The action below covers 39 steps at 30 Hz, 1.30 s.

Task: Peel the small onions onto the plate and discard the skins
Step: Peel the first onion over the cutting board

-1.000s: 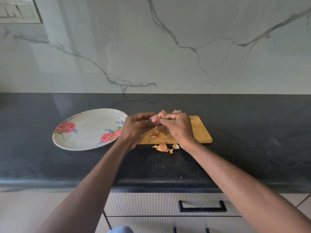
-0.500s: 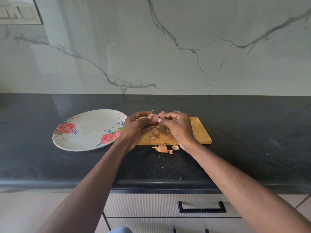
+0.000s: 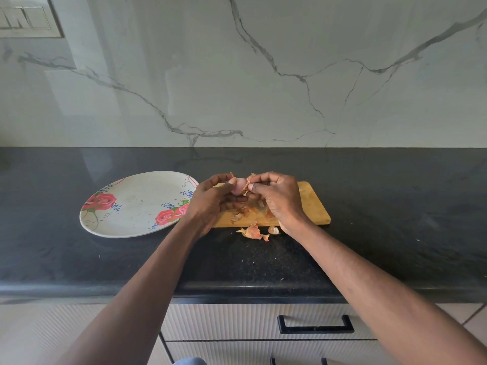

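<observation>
My left hand (image 3: 210, 200) grips a small onion (image 3: 238, 186) above the cutting board (image 3: 313, 206); my right hand (image 3: 276, 197) pinches its loose skin (image 3: 249, 179).

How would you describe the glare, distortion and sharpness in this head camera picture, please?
Head view: soft window glare reflects off the glossy marble wall and the black counter; the wide lens bows the counter's front edge; the onion, both hands and the plate look sharp, with little shadow beneath them.

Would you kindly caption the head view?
Both hands peel a small onion above the cutting board, beside a floral plate.
</observation>
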### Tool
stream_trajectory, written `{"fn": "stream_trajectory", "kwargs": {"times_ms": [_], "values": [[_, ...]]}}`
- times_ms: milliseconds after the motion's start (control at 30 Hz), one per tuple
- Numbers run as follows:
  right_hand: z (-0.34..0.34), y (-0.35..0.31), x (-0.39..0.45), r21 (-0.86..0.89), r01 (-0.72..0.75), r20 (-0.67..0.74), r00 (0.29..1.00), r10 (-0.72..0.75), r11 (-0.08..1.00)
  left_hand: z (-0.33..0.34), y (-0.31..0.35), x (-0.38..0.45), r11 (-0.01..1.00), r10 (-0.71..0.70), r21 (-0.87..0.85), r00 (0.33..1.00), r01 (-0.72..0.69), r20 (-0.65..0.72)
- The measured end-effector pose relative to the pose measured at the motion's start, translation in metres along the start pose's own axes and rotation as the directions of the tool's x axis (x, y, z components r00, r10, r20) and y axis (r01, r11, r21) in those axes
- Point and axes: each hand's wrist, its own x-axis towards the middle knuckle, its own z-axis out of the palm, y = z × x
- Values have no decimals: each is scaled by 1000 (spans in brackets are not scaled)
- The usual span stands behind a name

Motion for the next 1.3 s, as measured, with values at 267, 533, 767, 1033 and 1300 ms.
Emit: {"fn": "stream_trajectory", "kwargs": {"times_ms": [267, 533, 767, 1033, 1300], "values": [[-1, -3, -1, 38, -49, 9, 999, 49, 998, 2, 2, -4, 1000, 1, -11, 1000, -1, 4], [-5, -10, -5, 88, -90, -18, 996, 92, 992, -2, 0, 2, 1000, -5, -23, 999, 4, -37], [-3, -3, -2, -89, -17, -26, 1000, 15, 996, -2, 2, 1, 996, -37, -80, 997, 32, -61], [-1, 4, 1, -306, 199, 59, 980, -191, 931, -1, 4, 0, 995, -13, -100, 1000, 10, -26], [0, 5, 0, -314, 215, 65, 977, -205, 925, -1, 3, -2, 983, 20, -182, 999, -13, 39]]}}
